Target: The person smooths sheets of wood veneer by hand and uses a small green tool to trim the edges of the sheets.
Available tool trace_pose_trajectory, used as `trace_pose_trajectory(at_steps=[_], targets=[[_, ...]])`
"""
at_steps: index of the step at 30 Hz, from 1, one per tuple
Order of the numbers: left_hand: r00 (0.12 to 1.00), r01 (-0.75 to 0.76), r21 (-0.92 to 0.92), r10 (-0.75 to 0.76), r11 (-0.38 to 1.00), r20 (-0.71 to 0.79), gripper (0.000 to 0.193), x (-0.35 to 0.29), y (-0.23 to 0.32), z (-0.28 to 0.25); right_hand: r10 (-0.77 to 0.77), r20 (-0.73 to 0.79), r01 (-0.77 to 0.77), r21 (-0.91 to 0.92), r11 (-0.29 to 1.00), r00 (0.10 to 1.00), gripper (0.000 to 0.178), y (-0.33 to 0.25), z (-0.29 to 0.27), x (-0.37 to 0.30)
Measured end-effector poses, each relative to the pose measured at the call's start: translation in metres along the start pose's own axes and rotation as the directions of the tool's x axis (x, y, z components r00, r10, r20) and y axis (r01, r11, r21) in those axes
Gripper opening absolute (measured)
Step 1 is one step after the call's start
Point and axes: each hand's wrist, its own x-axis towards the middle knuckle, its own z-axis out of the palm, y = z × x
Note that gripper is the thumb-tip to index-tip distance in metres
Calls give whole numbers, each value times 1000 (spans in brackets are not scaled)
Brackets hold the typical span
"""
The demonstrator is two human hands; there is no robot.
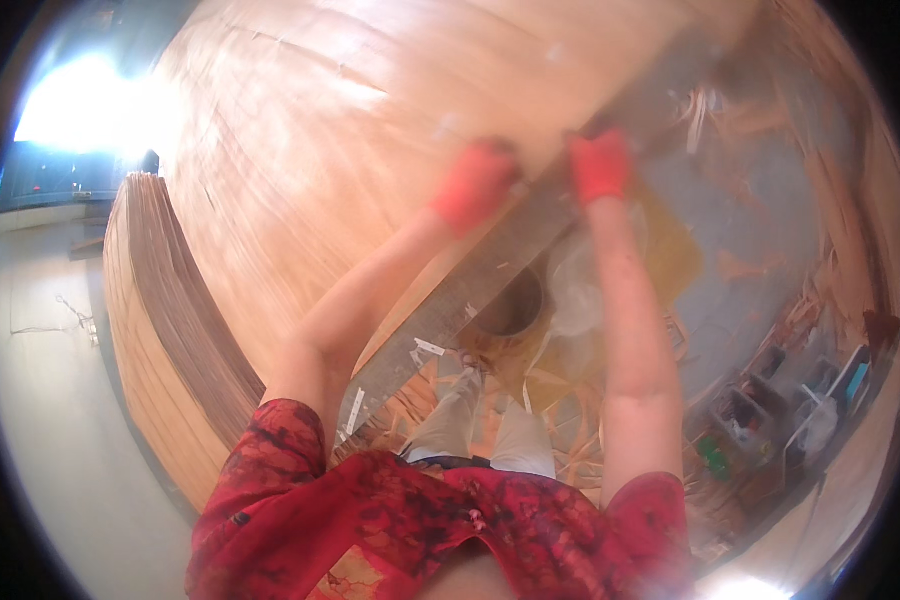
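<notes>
Red shirt (pixel 440 530) hides legs; blurred gloved hands' (pixel 475 185) grip unclear.

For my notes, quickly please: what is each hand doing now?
Left hand, in an orange glove: closed on the edge of the large thin wooden veneer sheet.
Right hand, orange-gloved: closed on the same edge.

Orange-red gloves (pixel 475 185); pale tan veneer sheet (pixel 320 120); red-patterned shirt (pixel 420 530).
</notes>
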Motion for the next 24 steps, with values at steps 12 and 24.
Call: trace_pose_trajectory(at_steps=[12, 24], targets=[[993, -1, -194, -22, 981, -116, 13, 4, -14, 9, -164, -23, 163, -45, 986, 986, 67, 13, 15, 9], [1000, 2, 134, 0, 991, -14, 18, 15, -9, 15, -167, -17, 166, -28, 986, 986, 65, 18, 18, 10]])
